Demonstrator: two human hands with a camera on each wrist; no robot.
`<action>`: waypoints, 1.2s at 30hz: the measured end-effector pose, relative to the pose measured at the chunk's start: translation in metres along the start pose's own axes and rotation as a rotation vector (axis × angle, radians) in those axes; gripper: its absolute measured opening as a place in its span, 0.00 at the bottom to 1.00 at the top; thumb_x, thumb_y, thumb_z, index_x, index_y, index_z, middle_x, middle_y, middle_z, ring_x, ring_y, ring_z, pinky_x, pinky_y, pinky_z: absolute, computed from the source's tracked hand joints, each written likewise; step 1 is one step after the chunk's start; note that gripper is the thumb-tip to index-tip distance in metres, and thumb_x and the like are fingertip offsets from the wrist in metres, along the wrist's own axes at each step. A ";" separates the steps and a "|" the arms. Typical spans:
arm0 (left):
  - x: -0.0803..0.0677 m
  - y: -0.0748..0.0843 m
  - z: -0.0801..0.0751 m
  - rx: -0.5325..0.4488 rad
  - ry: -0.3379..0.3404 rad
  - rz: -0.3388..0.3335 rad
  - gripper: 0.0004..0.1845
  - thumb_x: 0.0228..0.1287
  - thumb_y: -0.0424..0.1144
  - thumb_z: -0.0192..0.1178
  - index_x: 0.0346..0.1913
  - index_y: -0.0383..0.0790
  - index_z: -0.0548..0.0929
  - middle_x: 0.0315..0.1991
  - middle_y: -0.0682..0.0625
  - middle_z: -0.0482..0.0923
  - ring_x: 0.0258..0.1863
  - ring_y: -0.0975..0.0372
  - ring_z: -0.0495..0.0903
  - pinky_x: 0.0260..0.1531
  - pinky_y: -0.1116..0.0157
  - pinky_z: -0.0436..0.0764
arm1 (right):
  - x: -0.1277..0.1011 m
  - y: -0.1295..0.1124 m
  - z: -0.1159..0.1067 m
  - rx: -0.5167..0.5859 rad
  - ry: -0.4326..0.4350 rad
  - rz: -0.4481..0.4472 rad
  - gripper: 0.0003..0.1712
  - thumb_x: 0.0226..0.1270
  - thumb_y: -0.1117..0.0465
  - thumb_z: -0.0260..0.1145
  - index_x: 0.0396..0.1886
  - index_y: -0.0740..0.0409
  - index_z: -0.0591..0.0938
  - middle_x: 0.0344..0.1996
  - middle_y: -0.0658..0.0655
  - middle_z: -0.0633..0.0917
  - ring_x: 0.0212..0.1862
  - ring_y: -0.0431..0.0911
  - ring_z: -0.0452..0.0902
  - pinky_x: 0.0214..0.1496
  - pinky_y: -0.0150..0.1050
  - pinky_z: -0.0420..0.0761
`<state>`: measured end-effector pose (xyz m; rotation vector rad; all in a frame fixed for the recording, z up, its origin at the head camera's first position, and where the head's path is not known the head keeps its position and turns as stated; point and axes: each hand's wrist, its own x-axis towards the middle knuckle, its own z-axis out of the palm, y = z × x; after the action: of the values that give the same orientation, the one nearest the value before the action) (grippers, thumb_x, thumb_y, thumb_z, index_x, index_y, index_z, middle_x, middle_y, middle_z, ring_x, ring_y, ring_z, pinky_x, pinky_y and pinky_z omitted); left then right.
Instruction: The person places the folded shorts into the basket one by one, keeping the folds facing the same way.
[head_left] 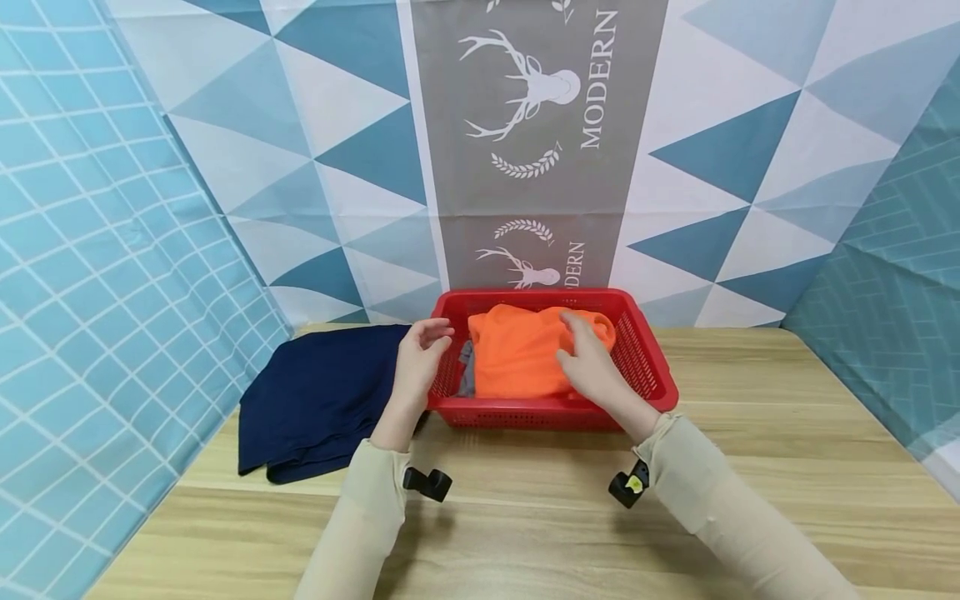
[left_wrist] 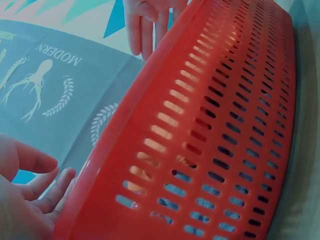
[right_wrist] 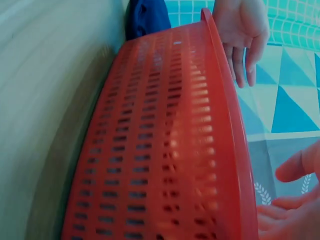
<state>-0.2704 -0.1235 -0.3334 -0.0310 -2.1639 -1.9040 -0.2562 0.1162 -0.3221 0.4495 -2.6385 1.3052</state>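
Observation:
A red perforated plastic basket (head_left: 517, 414) stands at the back of the table, with a folded orange cloth (head_left: 517, 354) inside it. A bit of grey cloth (head_left: 467, 371) shows at the basket's left, partly hidden under the orange one. Over the basket's left rim is my left hand (head_left: 422, 358), fingers loosely bent and holding nothing. My right hand (head_left: 592, 362) hovers over the right part of the orange cloth, thumb and fingers apart. In the right wrist view the right hand (right_wrist: 295, 200) shows beside the basket's rim, with nothing in its grasp.
Left of the basket a dark navy cloth (head_left: 322, 400) lies folded on the wooden table (head_left: 525, 517). Patterned fabric (head_left: 360, 158) hangs directly behind the basket. Blue gridded fabric (head_left: 97, 250) borders the left side, and teal fabric (head_left: 892, 283) borders the right.

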 end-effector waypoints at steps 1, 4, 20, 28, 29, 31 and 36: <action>0.000 0.000 -0.002 -0.008 0.003 0.002 0.15 0.64 0.29 0.50 0.53 0.36 0.73 0.48 0.40 0.76 0.47 0.55 0.73 0.54 0.57 0.71 | 0.000 -0.001 0.002 0.021 0.011 -0.016 0.33 0.63 0.68 0.52 0.67 0.66 0.55 0.66 0.65 0.60 0.67 0.57 0.56 0.65 0.53 0.60; -0.001 0.001 -0.007 -0.041 0.017 -0.003 0.14 0.65 0.30 0.49 0.53 0.36 0.73 0.48 0.40 0.75 0.48 0.53 0.73 0.55 0.55 0.70 | 0.000 -0.003 0.011 0.109 0.027 -0.065 0.31 0.62 0.70 0.53 0.66 0.64 0.59 0.65 0.63 0.64 0.66 0.55 0.59 0.64 0.50 0.62; 0.004 -0.019 -0.057 0.010 0.137 -0.070 0.15 0.66 0.31 0.48 0.54 0.37 0.72 0.49 0.39 0.75 0.45 0.54 0.75 0.49 0.63 0.70 | 0.000 -0.037 0.057 0.406 -0.043 -0.220 0.30 0.63 0.74 0.51 0.66 0.63 0.61 0.64 0.61 0.66 0.64 0.54 0.63 0.63 0.49 0.64; 0.007 -0.023 -0.078 0.043 0.211 -0.068 0.15 0.65 0.32 0.48 0.54 0.37 0.72 0.43 0.48 0.77 0.37 0.66 0.75 0.46 0.65 0.70 | -0.007 -0.078 0.064 0.463 -0.112 -0.219 0.28 0.64 0.74 0.47 0.65 0.66 0.60 0.63 0.63 0.66 0.63 0.55 0.63 0.62 0.48 0.66; 0.008 -0.024 -0.080 0.042 0.222 -0.067 0.15 0.65 0.32 0.48 0.54 0.37 0.72 0.42 0.49 0.77 0.37 0.66 0.75 0.45 0.66 0.71 | -0.007 -0.081 0.065 0.465 -0.116 -0.218 0.28 0.64 0.74 0.47 0.65 0.66 0.60 0.63 0.63 0.66 0.63 0.55 0.64 0.62 0.47 0.66; 0.008 -0.026 -0.083 0.045 0.241 -0.069 0.15 0.65 0.32 0.48 0.54 0.36 0.72 0.40 0.52 0.77 0.38 0.65 0.75 0.43 0.68 0.71 | -0.006 -0.087 0.069 0.463 -0.125 -0.227 0.28 0.63 0.74 0.47 0.64 0.66 0.62 0.62 0.63 0.68 0.63 0.54 0.65 0.61 0.47 0.67; 0.008 -0.031 -0.088 0.057 0.255 -0.093 0.15 0.65 0.30 0.48 0.54 0.34 0.72 0.40 0.51 0.77 0.35 0.68 0.75 0.37 0.74 0.71 | -0.007 -0.096 0.084 0.454 -0.147 -0.244 0.24 0.63 0.74 0.48 0.61 0.64 0.69 0.59 0.61 0.73 0.61 0.53 0.67 0.61 0.45 0.68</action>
<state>-0.2679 -0.2153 -0.3523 0.3115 -2.0766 -1.7827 -0.2184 -0.0043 -0.3027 0.9277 -2.2808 1.8417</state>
